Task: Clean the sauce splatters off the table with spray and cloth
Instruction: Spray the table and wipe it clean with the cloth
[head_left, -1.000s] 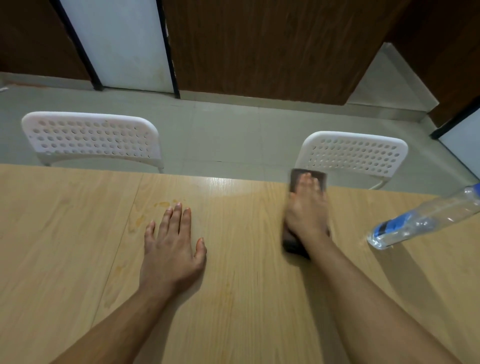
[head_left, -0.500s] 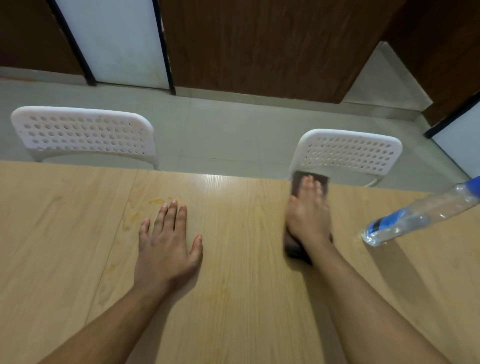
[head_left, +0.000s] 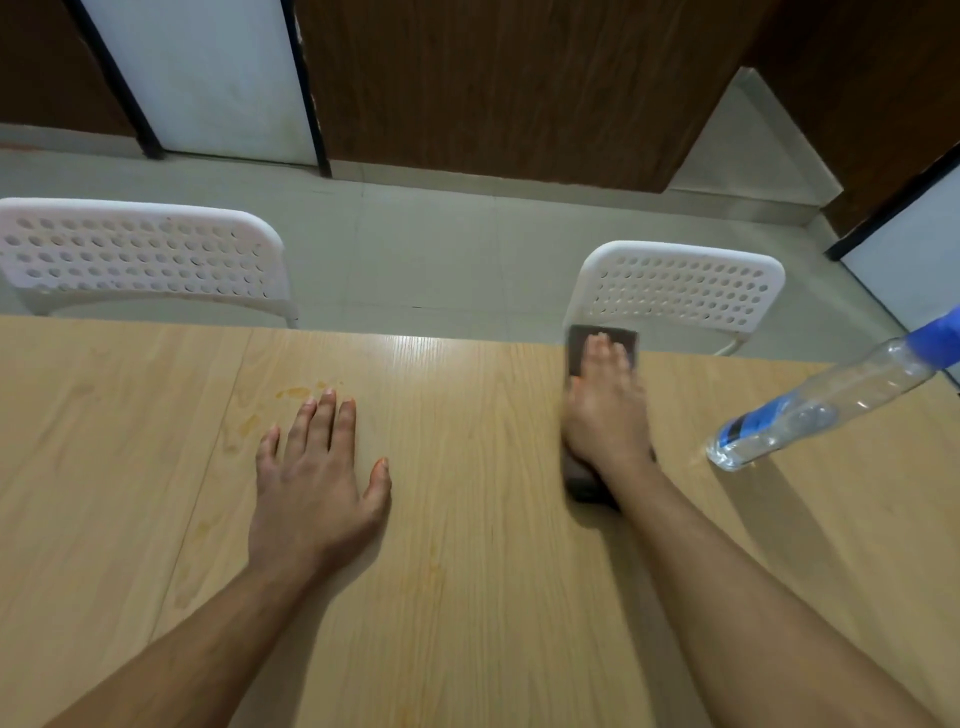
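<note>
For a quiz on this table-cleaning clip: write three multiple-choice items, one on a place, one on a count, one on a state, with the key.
1. Where do the orange sauce splatters lie?
A. by the left hand's fingertips
B. under the bottle
C. on a chair

2. How many white perforated chairs show?
A. one
B. two
C. four

3. How is the right hand?
A. gripping the bottle
B. raised off the table
C. flat on the dark cloth

Key:
A, the splatters sit just beyond the left hand.
B, one chair is left, one right.
C, the right hand presses the dark cloth; the spray bottle stands apart.
</note>
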